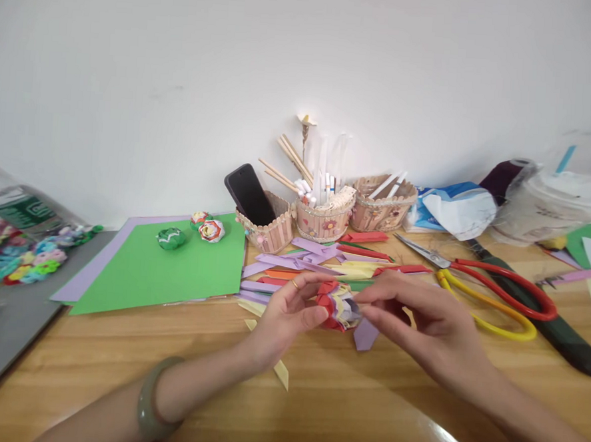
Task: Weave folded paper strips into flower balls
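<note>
Above the wooden bench (pixel 205 382), my left hand (pixel 287 320) grips the folded paper piece (pixel 339 306) between fingers and thumb; my right hand's (pixel 420 315) fingers pinch narrowly at its right side.

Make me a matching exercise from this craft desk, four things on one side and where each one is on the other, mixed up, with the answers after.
Things
1. Smartphone
2. Bangle
3. Green paper sheet
4. Folded-paper piece

Places
A. Under the small folded-paper balls
B. At the fingers of the left hand and the right hand
C. Leaning in the leftmost basket
D. Around the left forearm

Right pairs: 1-C, 2-D, 3-A, 4-B
</note>
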The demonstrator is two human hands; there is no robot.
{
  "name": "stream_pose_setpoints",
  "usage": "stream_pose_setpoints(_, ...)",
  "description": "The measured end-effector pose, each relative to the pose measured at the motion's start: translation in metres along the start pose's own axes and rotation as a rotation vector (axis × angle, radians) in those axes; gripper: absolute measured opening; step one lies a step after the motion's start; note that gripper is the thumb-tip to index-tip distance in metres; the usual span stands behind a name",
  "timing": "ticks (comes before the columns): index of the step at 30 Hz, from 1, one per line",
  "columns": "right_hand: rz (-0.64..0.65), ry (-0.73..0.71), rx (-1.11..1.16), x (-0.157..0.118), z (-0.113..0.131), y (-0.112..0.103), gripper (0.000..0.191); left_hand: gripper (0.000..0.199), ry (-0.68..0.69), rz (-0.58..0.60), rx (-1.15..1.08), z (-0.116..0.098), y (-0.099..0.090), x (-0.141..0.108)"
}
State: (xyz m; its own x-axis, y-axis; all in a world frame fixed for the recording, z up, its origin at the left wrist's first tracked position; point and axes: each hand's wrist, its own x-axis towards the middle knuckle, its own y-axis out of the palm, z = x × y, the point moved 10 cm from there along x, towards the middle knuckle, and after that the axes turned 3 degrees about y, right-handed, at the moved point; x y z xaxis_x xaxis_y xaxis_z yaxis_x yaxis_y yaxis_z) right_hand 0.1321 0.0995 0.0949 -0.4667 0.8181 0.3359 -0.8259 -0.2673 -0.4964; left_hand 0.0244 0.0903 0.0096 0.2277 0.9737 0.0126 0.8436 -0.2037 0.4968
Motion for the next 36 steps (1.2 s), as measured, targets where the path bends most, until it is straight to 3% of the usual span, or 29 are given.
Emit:
stream_pose_setpoints(6,0.072,0.230,0.084,0.000,-0.021,0.006,0.027,0.041,0.121,0.034,0.075,-0.011,0.002,0.002)
stream_pose_setpoints(13,0.050,0.264,0.047,0.001,-0.025,0.008,0.019,0.042,0.371,0.060,0.263,-0.027,0.002,-0.003)
stream_pose_setpoints(17,0.069,0.302,0.066,-0.002,-0.029,0.013,0.021,0.041,0.445,0.061,0.408,-0.033,0.006,-0.011)
stream_pose_setpoints(22,0.007,0.170,-0.089,0.000,-0.013,0.008,0.019,0.057,0.304,0.049,0.241,-0.023,0.002,-0.006)
stream_pose_setpoints(26,-0.049,-0.020,-0.222,0.000,0.004,0.006,0.016,0.048,0.118,-0.013,0.177,-0.004,-0.007,0.001)
stream_pose_setpoints(31,-0.060,-0.116,-0.280,-0.004,0.011,0.006,0.014,0.059,0.150,0.027,0.171,-0.008,-0.002,0.001)
stream_pose_setpoints(36,-0.059,-0.163,-0.321,-0.007,0.014,0.009,0.013,0.047,0.125,-0.002,0.150,-0.009,-0.003,0.000)
